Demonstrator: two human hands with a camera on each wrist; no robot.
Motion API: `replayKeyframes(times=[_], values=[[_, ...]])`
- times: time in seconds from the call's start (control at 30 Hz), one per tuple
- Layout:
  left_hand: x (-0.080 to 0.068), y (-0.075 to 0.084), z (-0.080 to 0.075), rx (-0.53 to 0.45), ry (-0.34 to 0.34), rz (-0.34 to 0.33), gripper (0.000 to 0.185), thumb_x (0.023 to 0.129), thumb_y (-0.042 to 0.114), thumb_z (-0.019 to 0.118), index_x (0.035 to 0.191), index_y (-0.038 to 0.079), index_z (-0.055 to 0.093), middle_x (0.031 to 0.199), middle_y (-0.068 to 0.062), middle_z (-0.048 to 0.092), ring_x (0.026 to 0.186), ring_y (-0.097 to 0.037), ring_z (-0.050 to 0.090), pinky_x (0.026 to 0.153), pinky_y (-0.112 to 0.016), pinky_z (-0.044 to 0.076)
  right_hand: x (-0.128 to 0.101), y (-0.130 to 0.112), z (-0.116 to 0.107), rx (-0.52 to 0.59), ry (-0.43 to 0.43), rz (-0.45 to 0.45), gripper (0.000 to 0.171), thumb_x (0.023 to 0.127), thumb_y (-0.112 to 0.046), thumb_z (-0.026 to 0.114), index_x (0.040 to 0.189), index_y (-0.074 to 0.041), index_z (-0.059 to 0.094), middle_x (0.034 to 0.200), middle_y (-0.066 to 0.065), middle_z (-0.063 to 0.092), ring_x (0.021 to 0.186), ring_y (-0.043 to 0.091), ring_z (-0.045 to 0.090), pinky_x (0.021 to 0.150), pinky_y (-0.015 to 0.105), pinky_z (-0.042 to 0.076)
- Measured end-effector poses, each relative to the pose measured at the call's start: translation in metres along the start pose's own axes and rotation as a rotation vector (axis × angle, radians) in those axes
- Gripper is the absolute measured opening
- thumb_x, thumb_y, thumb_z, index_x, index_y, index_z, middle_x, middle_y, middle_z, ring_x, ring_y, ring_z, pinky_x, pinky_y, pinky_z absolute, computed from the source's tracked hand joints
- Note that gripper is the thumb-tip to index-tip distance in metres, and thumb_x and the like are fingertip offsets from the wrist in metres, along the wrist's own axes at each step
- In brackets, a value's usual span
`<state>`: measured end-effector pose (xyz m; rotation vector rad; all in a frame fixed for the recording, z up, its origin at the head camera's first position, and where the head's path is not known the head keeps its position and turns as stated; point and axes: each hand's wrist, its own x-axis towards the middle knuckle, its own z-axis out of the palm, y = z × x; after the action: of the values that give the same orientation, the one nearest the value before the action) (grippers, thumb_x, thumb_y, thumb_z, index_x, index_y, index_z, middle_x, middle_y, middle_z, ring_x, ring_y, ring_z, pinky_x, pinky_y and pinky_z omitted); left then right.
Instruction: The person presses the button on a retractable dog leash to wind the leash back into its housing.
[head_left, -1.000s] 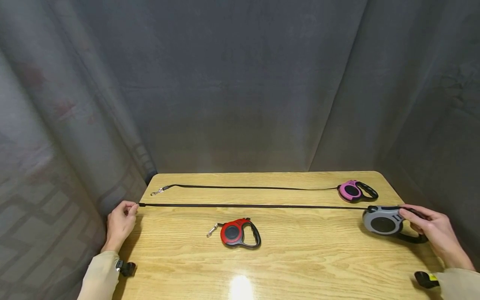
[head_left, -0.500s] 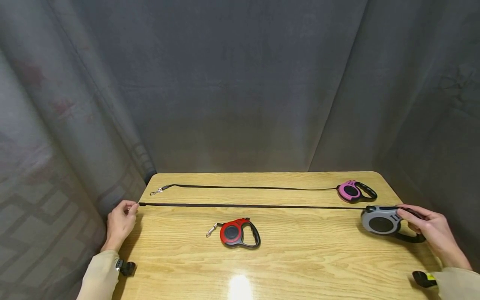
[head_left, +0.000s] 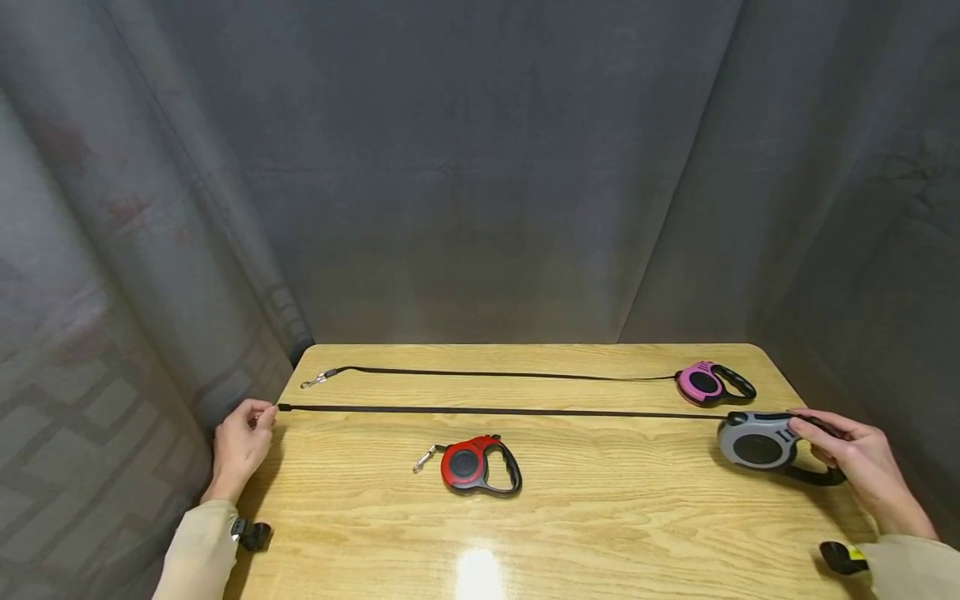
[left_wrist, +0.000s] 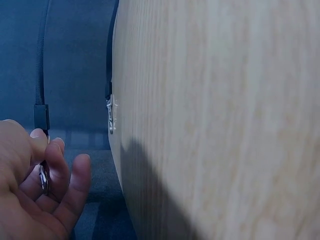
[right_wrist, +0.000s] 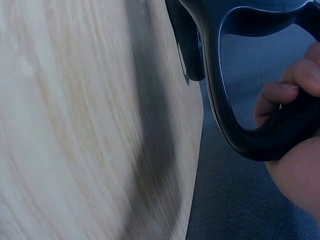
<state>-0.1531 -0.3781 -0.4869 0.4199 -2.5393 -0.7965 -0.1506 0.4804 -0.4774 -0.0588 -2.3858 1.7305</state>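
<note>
My left hand (head_left: 242, 443) pinches the clip end of a grey retractable dog leash (head_left: 759, 448) at the table's left edge. In the left wrist view, a metal snap hook (left_wrist: 44, 180) hangs among the fingers, below the black strap (left_wrist: 40, 75). That strap runs straight across the table to the grey case. At the right side, my right hand (head_left: 862, 467) grips the black handle (right_wrist: 280, 132), thumb on top near the case. The right wrist view shows fingers curled round the handle, with the case held over the wood and casting a shadow.
A pink retractable leash (head_left: 705, 383) lies at the back right, its strap drawn out to a snap hook (head_left: 315, 380) at the back left. Nearer the front lies a red retractable leash (head_left: 465, 465) with only its hook out. Grey curtains (head_left: 465, 167) surround the wooden table (head_left: 600, 533).
My right hand has shifted slightly left with the grey leash. The left hand stays put, pinching the clip end, and the pink and red leashes have not moved.
</note>
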Motion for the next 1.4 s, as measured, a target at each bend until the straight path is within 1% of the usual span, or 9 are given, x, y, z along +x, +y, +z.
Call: replayKeyframes(times=[0.2,0.37,0.47,0.7,0.97,1.1,1.2,1.33,1.4], values=[[-0.0005,0.0012,-0.0011,0.001,-0.001,0.002,0.016,0.106,0.013,0.064,0.107,-0.002,0.069,0.095,-0.023,0.076,0.075,-0.019,0.062,0.060,-0.019,0.040,-0.0005,0.0018,0.0012,0.007,-0.007,0.010,0.025,0.103,-0.007,0.070,0.108,-0.029,0.081,0.070,-0.013,0.052,0.057,0.017,0.039,0.061,0.040,0.022],[-0.0012,0.0021,-0.0010,0.001,0.000,0.013,0.017,0.106,0.014,0.064,0.108,-0.002,0.070,0.095,-0.021,0.076,0.077,-0.023,0.063,0.062,-0.019,0.040,-0.0007,0.0026,0.0017,0.058,-0.027,-0.007,0.027,0.102,-0.004,0.069,0.110,-0.026,0.082,0.070,-0.012,0.052,0.057,0.018,0.038,0.061,0.040,0.021],[-0.0015,0.0022,-0.0009,-0.001,0.003,0.009,0.017,0.106,0.014,0.064,0.107,-0.002,0.070,0.094,-0.021,0.076,0.076,-0.021,0.062,0.061,-0.020,0.040,-0.0006,0.0024,0.0014,0.097,-0.038,-0.021,0.028,0.102,-0.002,0.068,0.110,-0.024,0.082,0.070,-0.013,0.053,0.057,0.018,0.038,0.062,0.040,0.020],[-0.0018,0.0025,-0.0020,-0.007,0.019,0.016,0.017,0.105,0.014,0.066,0.106,-0.002,0.071,0.092,-0.020,0.076,0.069,-0.008,0.056,0.061,-0.018,0.039,-0.0012,0.0030,0.0015,0.139,-0.053,-0.025,0.028,0.102,0.000,0.067,0.110,-0.022,0.082,0.072,-0.013,0.056,0.057,0.019,0.038,0.062,0.041,0.020],[-0.0028,0.0052,-0.0030,-0.008,0.000,0.007,0.018,0.106,0.016,0.065,0.108,-0.001,0.071,0.093,-0.020,0.076,0.065,-0.005,0.056,0.060,-0.019,0.040,-0.0015,0.0027,0.0029,0.057,-0.051,-0.010,0.027,0.103,-0.004,0.068,0.110,-0.026,0.082,0.070,-0.014,0.054,0.057,0.018,0.039,0.062,0.041,0.021],[-0.0027,0.0054,-0.0034,-0.003,-0.003,0.003,0.018,0.106,0.016,0.064,0.108,-0.001,0.070,0.094,-0.020,0.076,0.069,-0.012,0.059,0.061,-0.019,0.040,-0.0014,0.0012,0.0038,0.027,-0.052,-0.001,0.027,0.103,-0.006,0.068,0.110,-0.028,0.081,0.069,-0.013,0.052,0.058,0.019,0.039,0.062,0.041,0.021],[-0.0025,0.0055,-0.0036,-0.004,-0.001,0.002,0.017,0.106,0.015,0.064,0.108,-0.001,0.070,0.094,-0.020,0.076,0.070,-0.015,0.061,0.061,-0.018,0.040,0.0001,-0.0008,0.0064,0.045,-0.058,-0.006,0.028,0.103,-0.004,0.067,0.108,-0.028,0.082,0.070,-0.013,0.051,0.057,0.019,0.038,0.062,0.041,0.021],[-0.0024,0.0066,-0.0034,-0.006,0.003,0.002,0.017,0.106,0.015,0.064,0.108,-0.001,0.070,0.094,-0.020,0.076,0.070,-0.012,0.059,0.061,-0.018,0.039,0.0025,-0.0020,0.0091,0.106,-0.070,-0.010,0.032,0.103,0.000,0.066,0.107,-0.026,0.082,0.070,-0.013,0.051,0.057,0.020,0.036,0.062,0.040,0.020],[-0.0027,0.0075,-0.0036,-0.006,0.005,0.005,0.017,0.106,0.015,0.064,0.107,-0.001,0.070,0.094,-0.020,0.076,0.071,-0.012,0.058,0.062,-0.018,0.039,0.0025,-0.0018,0.0092,0.118,-0.073,-0.005,0.032,0.103,0.001,0.065,0.107,-0.026,0.082,0.069,-0.013,0.051,0.057,0.020,0.036,0.063,0.040,0.019]])
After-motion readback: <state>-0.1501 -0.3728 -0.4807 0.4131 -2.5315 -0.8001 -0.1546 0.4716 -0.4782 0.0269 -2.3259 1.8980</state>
